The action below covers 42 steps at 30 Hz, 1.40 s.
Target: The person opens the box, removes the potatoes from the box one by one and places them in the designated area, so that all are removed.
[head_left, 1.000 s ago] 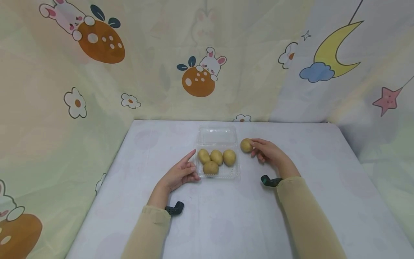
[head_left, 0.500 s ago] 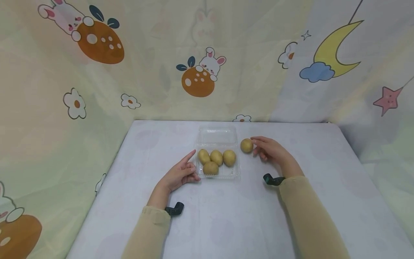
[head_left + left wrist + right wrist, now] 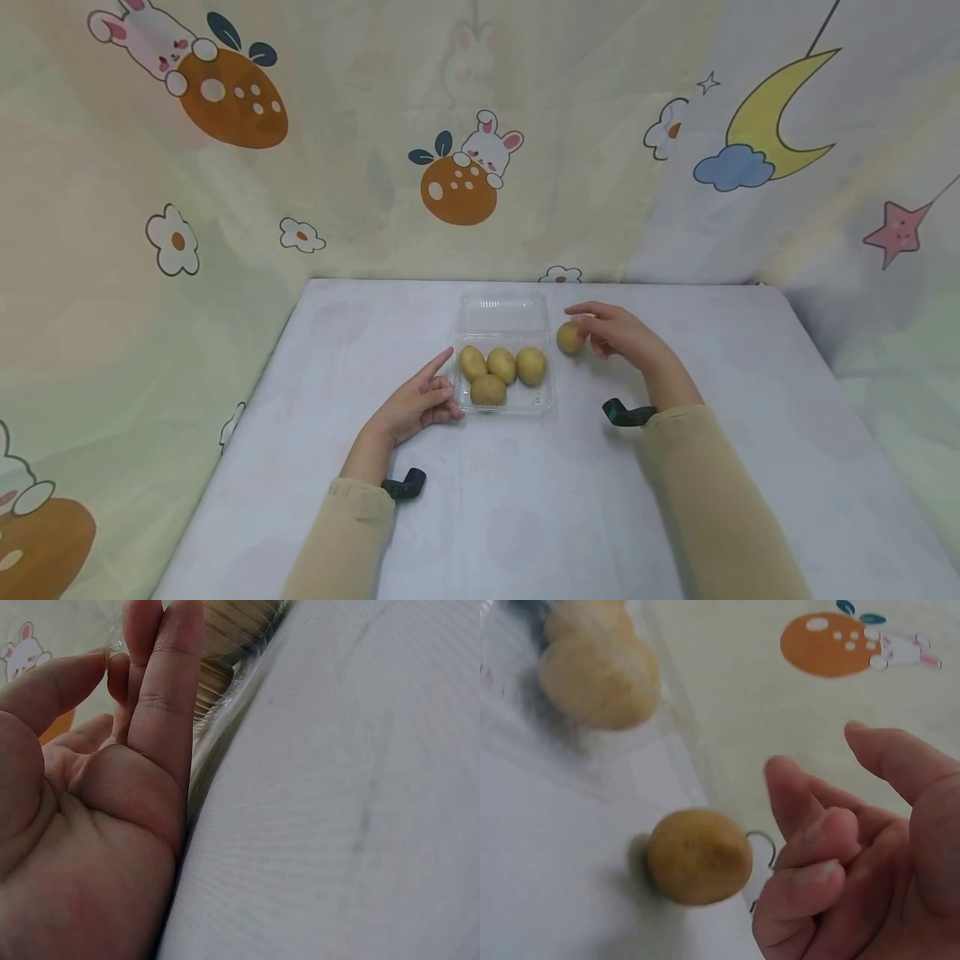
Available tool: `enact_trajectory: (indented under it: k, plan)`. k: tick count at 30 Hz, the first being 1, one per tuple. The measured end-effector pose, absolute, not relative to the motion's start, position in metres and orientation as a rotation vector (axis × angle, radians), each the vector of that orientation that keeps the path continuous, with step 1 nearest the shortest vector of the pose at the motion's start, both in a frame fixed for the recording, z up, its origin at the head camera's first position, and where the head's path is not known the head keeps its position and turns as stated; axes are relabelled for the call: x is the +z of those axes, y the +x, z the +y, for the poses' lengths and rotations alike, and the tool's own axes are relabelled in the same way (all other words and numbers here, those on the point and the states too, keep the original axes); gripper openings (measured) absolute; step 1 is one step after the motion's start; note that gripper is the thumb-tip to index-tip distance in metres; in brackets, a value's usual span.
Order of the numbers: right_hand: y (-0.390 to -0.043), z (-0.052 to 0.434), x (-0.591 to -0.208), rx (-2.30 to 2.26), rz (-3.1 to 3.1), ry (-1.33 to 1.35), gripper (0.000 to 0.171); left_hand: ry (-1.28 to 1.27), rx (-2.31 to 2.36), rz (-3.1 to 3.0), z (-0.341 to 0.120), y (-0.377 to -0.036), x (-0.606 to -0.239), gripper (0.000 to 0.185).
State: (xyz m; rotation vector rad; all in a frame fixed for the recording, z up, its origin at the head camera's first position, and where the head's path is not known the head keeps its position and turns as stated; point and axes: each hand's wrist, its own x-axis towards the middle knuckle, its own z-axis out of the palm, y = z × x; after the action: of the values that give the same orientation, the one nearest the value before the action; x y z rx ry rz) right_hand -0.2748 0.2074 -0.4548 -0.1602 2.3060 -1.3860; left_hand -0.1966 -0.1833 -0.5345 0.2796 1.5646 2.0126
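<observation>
Left hand [image 3: 417, 406] relaxed beside clear container [image 3: 528, 401], right hand [image 3: 624, 339] loosely parted near lone potato [image 3: 567, 338]

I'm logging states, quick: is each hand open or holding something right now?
Left hand: open, at the edge of the clear box; contact unclear.
Right hand: open, holding nothing, by the loose potato.

Clear plastic container [image 3: 533, 402], open, its lid [image 3: 503, 315] folded back toward 12 o'clock. Four yellow-brown potatoes [image 3: 501, 366] lie inside: three abreast, one at 7 o'clock from the middle one. A fifth potato [image 3: 567, 339], nearly round, lies outside, toward 2 o'clock.
</observation>
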Motion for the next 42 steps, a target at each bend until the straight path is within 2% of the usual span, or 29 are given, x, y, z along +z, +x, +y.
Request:
enact_trajectory:
  k: [6,15,23,28,34,42]
  plan:
    - [-0.272,0.185,-0.445,-1.2,2.272,-0.306,0.043,0.296,2.011,1.562,-0.183,-0.196,-0.534,0.077]
    - [-0.272,0.162,-0.441,-0.976,2.318,-0.359,0.039,0.308,2.003,1.568,-0.183,-0.197,-0.534,0.077]
    - [-0.274,0.147,-0.428,-0.728,2.369,-0.499,0.029,0.284,2.01,1.583,-0.182,-0.196,-0.532,0.076]
    - [-0.274,0.137,-0.43,-0.591,2.304,-0.548,0.032,0.299,2.008,1.574,-0.182,-0.195,-0.534,0.076]
    - [-0.271,0.128,-0.433,-0.398,2.306,-0.585,0.031,0.295,2.006,1.574,-0.182,-0.196,-0.534,0.076]
    - [-0.27,0.124,-0.434,-0.495,2.202,-0.479,0.033,0.287,2.014,1.57,-0.183,-0.196,-0.534,0.077]
